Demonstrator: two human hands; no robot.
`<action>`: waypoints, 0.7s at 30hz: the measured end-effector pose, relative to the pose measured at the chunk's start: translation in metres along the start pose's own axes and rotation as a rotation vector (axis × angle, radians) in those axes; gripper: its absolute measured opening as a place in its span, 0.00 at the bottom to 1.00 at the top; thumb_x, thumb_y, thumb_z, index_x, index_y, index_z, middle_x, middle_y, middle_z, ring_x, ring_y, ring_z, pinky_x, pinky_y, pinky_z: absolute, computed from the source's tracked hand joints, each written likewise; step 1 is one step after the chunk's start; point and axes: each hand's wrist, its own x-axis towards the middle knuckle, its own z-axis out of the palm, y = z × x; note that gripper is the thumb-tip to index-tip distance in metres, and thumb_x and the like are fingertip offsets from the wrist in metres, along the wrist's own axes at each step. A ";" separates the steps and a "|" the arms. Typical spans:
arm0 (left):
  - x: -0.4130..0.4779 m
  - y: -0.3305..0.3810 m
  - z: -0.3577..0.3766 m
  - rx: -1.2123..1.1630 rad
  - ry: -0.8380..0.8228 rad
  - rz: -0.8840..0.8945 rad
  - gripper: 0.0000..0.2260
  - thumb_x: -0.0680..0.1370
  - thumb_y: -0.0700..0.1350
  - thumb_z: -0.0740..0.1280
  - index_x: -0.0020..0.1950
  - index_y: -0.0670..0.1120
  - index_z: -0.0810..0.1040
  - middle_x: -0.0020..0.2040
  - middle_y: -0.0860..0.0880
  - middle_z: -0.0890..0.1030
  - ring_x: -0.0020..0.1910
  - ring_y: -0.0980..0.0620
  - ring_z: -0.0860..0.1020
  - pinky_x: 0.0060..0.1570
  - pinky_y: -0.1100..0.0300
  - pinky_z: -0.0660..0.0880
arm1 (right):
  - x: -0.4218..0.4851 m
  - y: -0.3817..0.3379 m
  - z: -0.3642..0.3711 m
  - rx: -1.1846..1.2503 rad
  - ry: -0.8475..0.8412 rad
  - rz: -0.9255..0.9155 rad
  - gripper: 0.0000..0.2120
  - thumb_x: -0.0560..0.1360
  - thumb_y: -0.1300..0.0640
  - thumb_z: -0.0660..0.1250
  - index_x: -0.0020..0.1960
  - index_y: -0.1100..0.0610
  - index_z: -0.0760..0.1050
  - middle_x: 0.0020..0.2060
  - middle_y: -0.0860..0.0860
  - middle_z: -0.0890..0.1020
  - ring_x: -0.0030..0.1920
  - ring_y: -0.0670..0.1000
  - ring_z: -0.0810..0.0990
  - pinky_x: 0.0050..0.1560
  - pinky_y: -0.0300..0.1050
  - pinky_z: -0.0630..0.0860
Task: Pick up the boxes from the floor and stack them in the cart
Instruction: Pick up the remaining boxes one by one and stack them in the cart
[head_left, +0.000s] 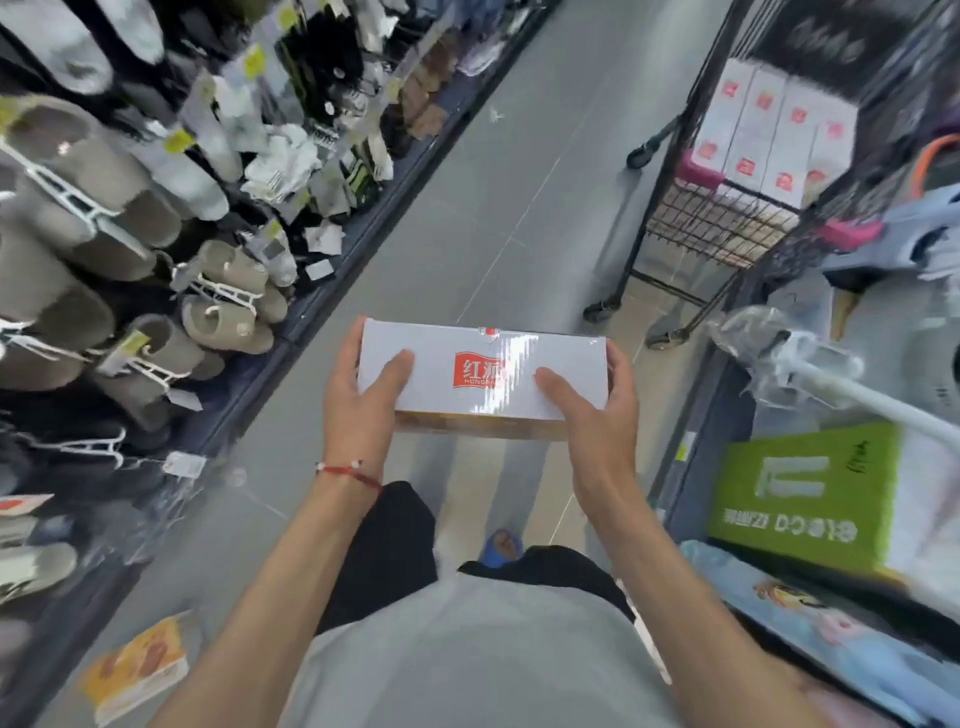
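Right now both hands hold a white box in the air above the floor, level, with its long side lying across the aisle. The left hand grips the box's left end, thumb flat on the top face and fingers wrapped round the end. The right hand grips the right end the same way, thumb on top. The top face bears a red label at its middle and a strip of shiny tape, and the near side of the box is orange-brown. A red string circles the left wrist.

The cart stands on the floor ahead and to the right, at the aisle's right edge, well apart from the box. Its wire basket carries a stack of white boxes with red marks, packed side by side in rows at the basket's far end.

A second box, orange and white, lies flat on the floor at the aisle's left edge, near the foot of the left shelf. Slippers hang on white hangers along that shelf, with socks beyond them. A green carton lies on the low shelf at the right. A blue shoe shows on the floor below the box, between dark trouser legs
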 end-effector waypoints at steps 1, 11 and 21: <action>0.009 0.002 0.013 0.012 -0.027 0.006 0.19 0.80 0.40 0.69 0.69 0.53 0.72 0.61 0.55 0.79 0.56 0.60 0.79 0.50 0.70 0.74 | 0.009 -0.003 -0.005 0.004 0.025 0.003 0.28 0.75 0.56 0.77 0.70 0.44 0.70 0.60 0.42 0.81 0.58 0.42 0.81 0.51 0.35 0.80; 0.168 0.031 0.122 0.132 -0.320 0.019 0.16 0.80 0.42 0.68 0.67 0.44 0.74 0.60 0.43 0.80 0.56 0.49 0.81 0.45 0.67 0.76 | 0.152 -0.037 0.012 0.067 0.249 0.041 0.31 0.76 0.57 0.77 0.74 0.45 0.69 0.62 0.46 0.80 0.61 0.46 0.80 0.54 0.39 0.80; 0.337 0.121 0.233 0.188 -0.496 0.024 0.17 0.80 0.43 0.68 0.67 0.57 0.74 0.61 0.52 0.80 0.59 0.54 0.80 0.56 0.63 0.78 | 0.296 -0.114 0.063 0.198 0.459 0.052 0.29 0.76 0.59 0.76 0.71 0.44 0.69 0.62 0.46 0.82 0.60 0.43 0.81 0.56 0.37 0.78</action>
